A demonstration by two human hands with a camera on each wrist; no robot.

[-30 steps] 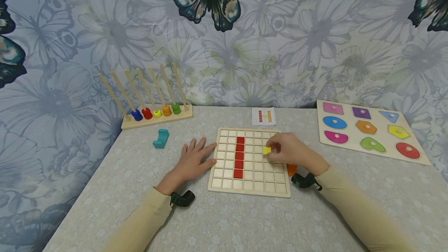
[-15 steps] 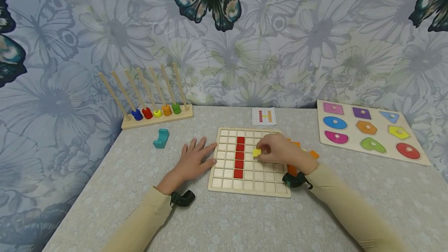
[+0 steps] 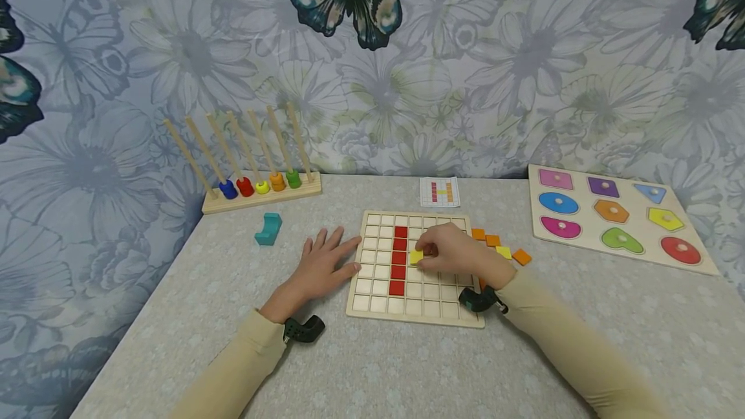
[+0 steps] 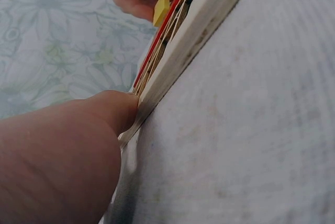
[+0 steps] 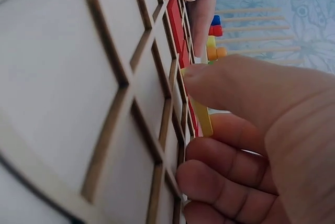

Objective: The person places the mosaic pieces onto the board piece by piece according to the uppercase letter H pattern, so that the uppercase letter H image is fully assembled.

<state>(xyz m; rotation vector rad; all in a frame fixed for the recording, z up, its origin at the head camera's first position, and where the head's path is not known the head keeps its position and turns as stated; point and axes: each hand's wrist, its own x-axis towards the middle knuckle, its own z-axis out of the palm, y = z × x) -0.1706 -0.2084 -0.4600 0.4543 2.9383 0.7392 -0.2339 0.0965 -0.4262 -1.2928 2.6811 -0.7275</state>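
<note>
My right hand (image 3: 451,252) pinches a small yellow square tile (image 3: 416,257) between thumb and fingers. The tile is over the wooden grid board (image 3: 372,304), just right of a column of red tiles (image 3: 398,271). In the right wrist view the yellow tile (image 5: 203,116) stands tilted at the grid; whether it touches the cell is unclear. My left hand (image 3: 317,270) lies with fingers spread on the table, its thumb and index finger at the board's left edge. The left wrist view has the yellow tile (image 4: 161,10) near the red ones.
Loose orange tiles (image 3: 492,240) and another yellow tile (image 3: 503,251) lie right of the board. Behind it is a small pattern card (image 3: 440,192). A peg stacker (image 3: 262,194) and a teal block (image 3: 268,229) stand left; a shape puzzle (image 3: 619,218) lies right.
My right hand has moved left across the board with the yellow tile, up beside the red column. Loose tiles at the right have come into sight. My left hand has stayed put.
</note>
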